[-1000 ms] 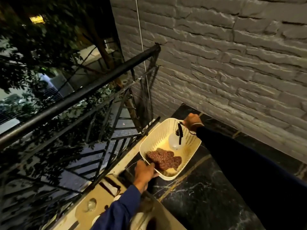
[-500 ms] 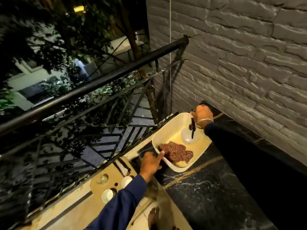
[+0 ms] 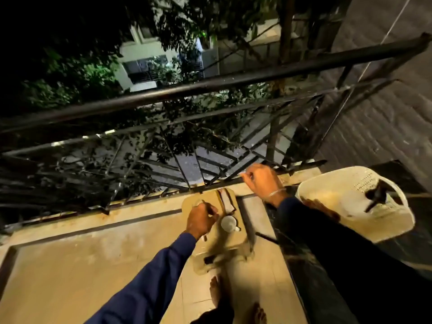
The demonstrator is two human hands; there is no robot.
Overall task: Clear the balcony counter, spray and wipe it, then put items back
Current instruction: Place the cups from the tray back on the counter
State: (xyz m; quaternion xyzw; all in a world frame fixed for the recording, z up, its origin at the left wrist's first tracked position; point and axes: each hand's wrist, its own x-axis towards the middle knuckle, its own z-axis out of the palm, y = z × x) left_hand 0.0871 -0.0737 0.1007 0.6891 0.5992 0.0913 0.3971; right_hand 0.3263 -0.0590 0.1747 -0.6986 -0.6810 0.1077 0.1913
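Counter: a dark marbled stone surface along the right side of the scene, running up to the grey brick wall. A white perforated basket stands at its far end, near the wall, with a dark-topped object inside that is too blurred to identify. The right sleeve crosses in front of the basket's left edge.

Left hand is curled loosely, fingers bent inward over a tan tray that lies on the beige tiled floor beside the counter. A thin object appears between the fingers, but motion blur prevents confirmation of a grip. A white cup sits on the tray just right of this hand, and a flat pale item lies at the tray's far end.

Right hand is raised at the foot of the black metal railing, fingers partly curled and pinched together; whether it holds anything cannot be determined. A thin band shows at the wrist.

Two bare feet stand on the floor at the near edge.
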